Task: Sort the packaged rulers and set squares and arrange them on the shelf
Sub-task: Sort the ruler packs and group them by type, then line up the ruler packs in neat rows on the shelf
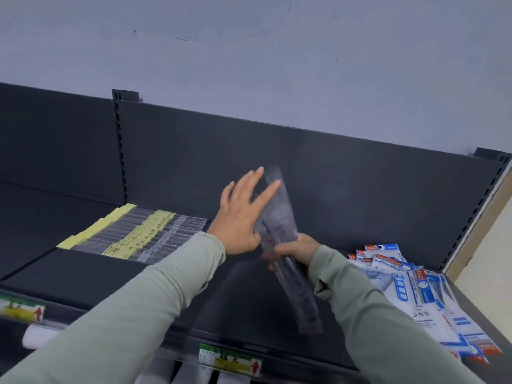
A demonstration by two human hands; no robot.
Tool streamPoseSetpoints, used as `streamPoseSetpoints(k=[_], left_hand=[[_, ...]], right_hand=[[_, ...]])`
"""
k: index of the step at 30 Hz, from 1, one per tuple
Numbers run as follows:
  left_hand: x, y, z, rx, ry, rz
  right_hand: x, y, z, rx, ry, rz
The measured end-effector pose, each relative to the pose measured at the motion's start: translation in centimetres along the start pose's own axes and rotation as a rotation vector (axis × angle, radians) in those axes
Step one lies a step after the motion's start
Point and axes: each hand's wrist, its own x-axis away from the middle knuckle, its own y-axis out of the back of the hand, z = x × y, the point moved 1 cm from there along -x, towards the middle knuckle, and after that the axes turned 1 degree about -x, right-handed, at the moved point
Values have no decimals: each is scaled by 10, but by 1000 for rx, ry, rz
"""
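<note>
Background: a pale, scuffed wall is seen above a dark grey shelf unit with a slotted upright and a back panel.
Surface: the dark shelf (83,267) is bare in its middle, under the hands.
Sorted row: a neat, overlapping row of clear-sleeved rulers with yellow labels (138,234) is laid on the left part of the shelf, near the back.
Unsorted heap: a loose pile of blue-and-white set square packs (410,278) is spread at the right end of the shelf.
Held item: a bundle of clear packaged rulers (285,245), blurred, is held above the shelf between row and heap.
Long axis: the bundle is tilted, its far end up towards the back panel and its near end down towards the front edge.
Right hand (296,250): closed around the bundle at about mid-length.
Left hand (243,214): spread open, fingers apart, laid flat against the upper part of the bundle; nothing is clamped by it.
Key relation: the sorted row lies to the left of the grip, so a leftward carry is probably called for.
Price rail: a green-and-yellow shelf label (230,360) is fixed to the front edge.
</note>
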Motion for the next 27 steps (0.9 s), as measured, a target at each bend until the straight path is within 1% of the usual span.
streamPoseSetpoints(k=[1,3,5,7,10,12,14,17,19,23,27], left_hand=[[1,0,3,-114,-74,47],[5,-5,8,-247,-178,140],[9,-10,12,-310,-272,192],[14,-16,16,-293,-324,256],[20,-20,20,-238,-273,440],[24,-22,22,-204,-219,504],[26,-24,24,-162,-162,518],[28,-27,26,-157,-93,530],[29,-29,26,-128,-27,548],[27,-36,26,-43,50,602],[25,-43,16,96,26,628]], right_hand=[[-4,-2,2,113,-23,6],[-9,-6,3,320,-57,19],[-13,-12,0,512,-85,55],[-16,-19,-6,602,-135,110],[-20,-28,-16,572,-213,160],[-24,-29,-18,699,-193,154],[-26,-31,-15,842,-140,112],[-25,-31,-11,972,-44,80],[-23,-26,-12,1035,-16,47],[-17,-17,-18,1083,-2,-98],[-13,-14,-25,960,69,-108]])
